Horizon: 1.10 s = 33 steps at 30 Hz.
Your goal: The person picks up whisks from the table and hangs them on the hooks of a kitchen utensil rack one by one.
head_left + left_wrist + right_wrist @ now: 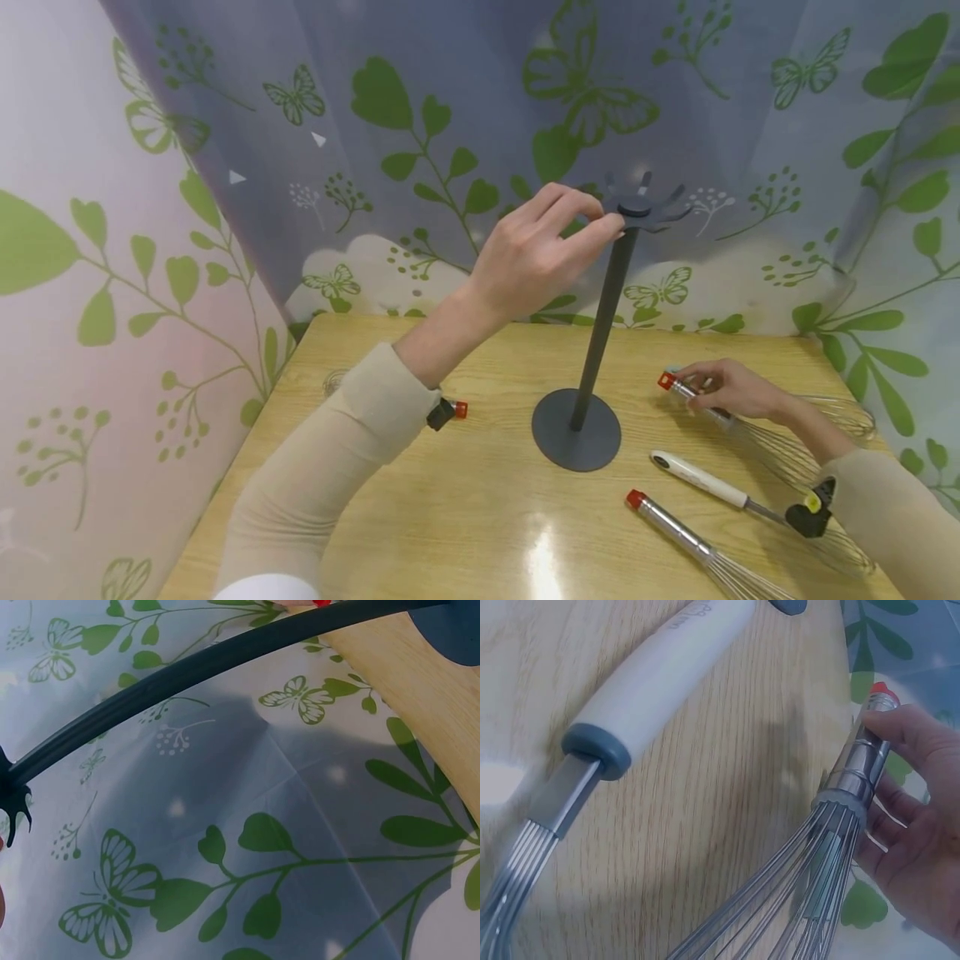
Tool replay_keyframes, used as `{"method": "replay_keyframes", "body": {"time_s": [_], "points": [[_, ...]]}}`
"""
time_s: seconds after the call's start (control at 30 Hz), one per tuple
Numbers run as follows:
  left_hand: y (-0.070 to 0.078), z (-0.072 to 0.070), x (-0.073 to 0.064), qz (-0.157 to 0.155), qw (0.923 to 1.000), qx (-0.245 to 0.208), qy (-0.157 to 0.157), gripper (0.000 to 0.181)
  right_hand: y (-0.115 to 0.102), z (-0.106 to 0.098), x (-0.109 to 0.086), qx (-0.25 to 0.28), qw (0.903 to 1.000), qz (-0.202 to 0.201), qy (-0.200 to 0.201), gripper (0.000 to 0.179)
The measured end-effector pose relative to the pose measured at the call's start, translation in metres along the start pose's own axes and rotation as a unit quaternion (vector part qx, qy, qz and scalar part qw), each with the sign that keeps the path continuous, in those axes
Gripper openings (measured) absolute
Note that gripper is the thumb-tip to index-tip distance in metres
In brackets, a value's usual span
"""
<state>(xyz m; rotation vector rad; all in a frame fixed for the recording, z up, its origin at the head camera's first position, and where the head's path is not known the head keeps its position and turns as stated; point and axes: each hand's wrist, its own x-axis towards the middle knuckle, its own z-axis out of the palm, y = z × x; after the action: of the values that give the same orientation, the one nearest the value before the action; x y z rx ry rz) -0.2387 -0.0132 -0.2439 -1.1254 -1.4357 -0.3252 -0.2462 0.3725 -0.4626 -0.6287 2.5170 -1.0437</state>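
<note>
My left hand (536, 250) is at the top of a dark utensil stand (600, 333), thumb and forefinger pinching the edge of its hooked crown. In the left wrist view the stand's pole (225, 664) crosses the frame, with only a sliver of fingers by the hooks. My right hand (738, 390) grips the steel handle of a red-tipped whisk (855, 761), its wires slanting toward the right side of the table. Nearest to it lies a white-handled whisk (667, 682), and in front of that another red-tipped whisk (675, 529).
Behind the right hand, the wires of a further whisk (847, 408) show. Under my left forearm lies another whisk, its red end (461, 409) and some wires (333, 382) peeking out. The wooden table (427, 517) backs onto a leaf-patterned curtain (450, 108).
</note>
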Motion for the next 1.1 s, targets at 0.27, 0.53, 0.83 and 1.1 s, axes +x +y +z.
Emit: {"method": "replay_keyframes", "body": {"time_s": [0.27, 0.53, 0.83, 1.1], "points": [[0.001, 0.0, -0.001, 0.0, 1.0, 0.005, 0.004, 0.014, -0.008, 0.0, -0.001, -0.021, 0.9991, 0.018, 0.033, 0.048], [0.001, 0.0, -0.001, 0.001, 1.0, 0.009, 0.001, 0.015, -0.017, -0.003, -0.004, -0.037, 0.9967, 0.009, 0.072, 0.047], [0.0, 0.0, -0.001, 0.002, 0.9999, 0.011, 0.002, 0.015, -0.028, 0.0, 0.001, -0.03, 0.994, -0.005, 0.105, 0.048], [0.0, 0.001, -0.001, 0.002, 0.9999, 0.012, 0.004, 0.015, -0.044, 0.003, 0.004, -0.023, 0.9894, -0.014, 0.142, 0.049]]}}
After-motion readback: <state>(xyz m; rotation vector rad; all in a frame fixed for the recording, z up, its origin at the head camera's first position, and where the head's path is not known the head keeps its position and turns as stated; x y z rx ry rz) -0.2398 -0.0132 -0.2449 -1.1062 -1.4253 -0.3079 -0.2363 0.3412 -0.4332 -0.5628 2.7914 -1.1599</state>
